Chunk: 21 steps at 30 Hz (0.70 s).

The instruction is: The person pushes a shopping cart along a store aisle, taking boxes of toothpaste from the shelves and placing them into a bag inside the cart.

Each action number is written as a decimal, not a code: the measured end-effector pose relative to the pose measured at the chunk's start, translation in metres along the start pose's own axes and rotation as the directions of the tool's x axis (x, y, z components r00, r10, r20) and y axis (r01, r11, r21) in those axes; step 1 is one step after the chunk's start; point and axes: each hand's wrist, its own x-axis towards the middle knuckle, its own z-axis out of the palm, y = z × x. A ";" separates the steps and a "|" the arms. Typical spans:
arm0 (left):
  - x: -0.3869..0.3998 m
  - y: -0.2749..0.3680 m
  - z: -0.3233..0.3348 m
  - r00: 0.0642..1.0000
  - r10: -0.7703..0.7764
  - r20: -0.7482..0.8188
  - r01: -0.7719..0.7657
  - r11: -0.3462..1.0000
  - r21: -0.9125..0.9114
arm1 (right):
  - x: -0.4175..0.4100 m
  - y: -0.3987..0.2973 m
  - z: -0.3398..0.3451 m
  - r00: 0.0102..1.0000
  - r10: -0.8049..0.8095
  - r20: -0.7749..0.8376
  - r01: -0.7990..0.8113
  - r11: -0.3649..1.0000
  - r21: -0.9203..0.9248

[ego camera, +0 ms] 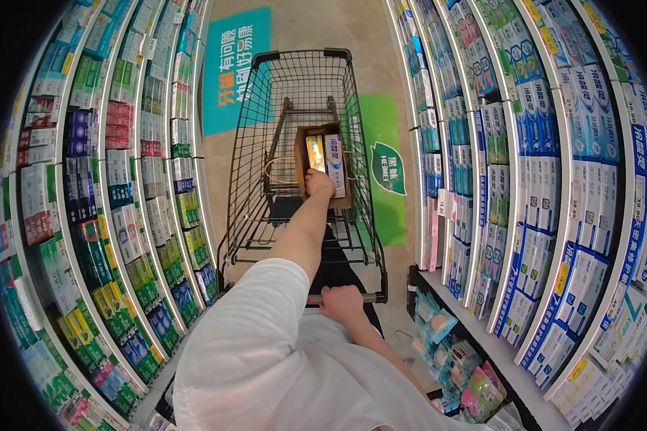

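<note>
My left hand (319, 184) reaches forward into a brown paper bag (300, 156) standing inside a black wire shopping cart (356, 134). Its fingers close around the near end of a shiny yellow box (315, 151); the fingertips are partly hidden. Beside that box, in the same bag, lies a white and blue toothpaste box (335, 161). One twisted handle of the bag loops out to the left. Closer to my body, my right hand (342, 303) grips the cart's handlebar (317, 298) near its middle.
Shelves of toothpaste boxes (121, 121) rise on the left, and more boxes (539, 204) fill the right shelves. Blue and green floor stickers (383, 215) lie beside the cart. Hanging packets (436, 318) are at the lower right.
</note>
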 end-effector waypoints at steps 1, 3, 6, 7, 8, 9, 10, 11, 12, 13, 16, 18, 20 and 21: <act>-0.005 -0.001 -0.002 1.000 0.001 0.005 -0.001 1.000 -0.002 | -0.002 -0.001 -0.001 1.000 0.005 0.008 -0.005 1.000 0.002; -0.019 -0.012 -0.020 0.969 0.192 0.156 -0.218 0.962 0.167 | -0.002 -0.003 -0.002 0.999 0.001 0.033 -0.001 1.000 -0.008; -0.057 -0.024 -0.073 0.796 0.520 0.309 -0.553 0.833 0.025 | -0.002 -0.004 -0.008 1.000 -0.012 0.022 0.013 0.999 -0.034; -0.081 -0.030 -0.086 0.686 0.678 0.264 -0.690 0.721 -0.058 | -0.004 -0.002 -0.011 1.000 -0.015 -0.003 0.014 0.999 -0.050; -0.124 -0.030 -0.107 0.630 0.742 0.229 -0.724 0.668 -0.171 | -0.008 0.004 -0.018 0.999 0.039 0.026 -0.038 0.998 -0.056; -0.163 -0.045 -0.137 0.589 0.790 0.171 -0.742 0.612 -0.273 | -0.010 0.008 -0.018 0.997 0.069 0.027 -0.067 0.996 -0.059; -0.180 -0.081 -0.157 0.587 0.809 0.035 -0.780 0.576 -0.244 | -0.010 0.004 -0.020 0.998 0.056 0.009 -0.055 0.996 -0.068; -0.192 -0.119 -0.176 0.570 0.816 -0.099 -0.813 0.543 -0.210 | -0.010 0.002 -0.019 0.999 0.045 -0.007 -0.045 0.996 -0.078; -0.201 -0.159 -0.190 0.592 0.787 -0.172 -0.806 0.584 -0.102 | -0.009 0.002 -0.018 0.999 0.038 -0.016 -0.039 0.996 -0.078; -0.209 -0.198 -0.202 0.602 0.761 -0.244 -0.784 0.621 0.002 | -0.009 0.003 -0.016 0.999 0.024 -0.025 -0.026 0.994 -0.104; -0.238 -0.298 -0.228 0.519 0.823 -0.232 -0.746 0.569 0.346 | -0.009 -0.004 -0.021 0.999 0.010 -0.048 -0.016 0.990 -0.137; -0.257 -0.329 -0.224 0.508 0.841 -0.189 -0.757 0.540 0.369 | -0.008 0.001 -0.017 0.998 -0.001 -0.069 -0.011 0.985 -0.169; -0.267 -0.316 -0.230 0.528 0.848 -0.047 -0.731 0.482 0.482 | -0.015 0.006 -0.017 0.996 0.007 -0.091 -0.022 0.984 -0.175; -0.266 -0.316 -0.227 0.475 0.879 -0.035 -0.762 0.431 0.483 | -0.016 0.008 -0.020 0.995 -0.017 -0.094 0.000 0.985 -0.174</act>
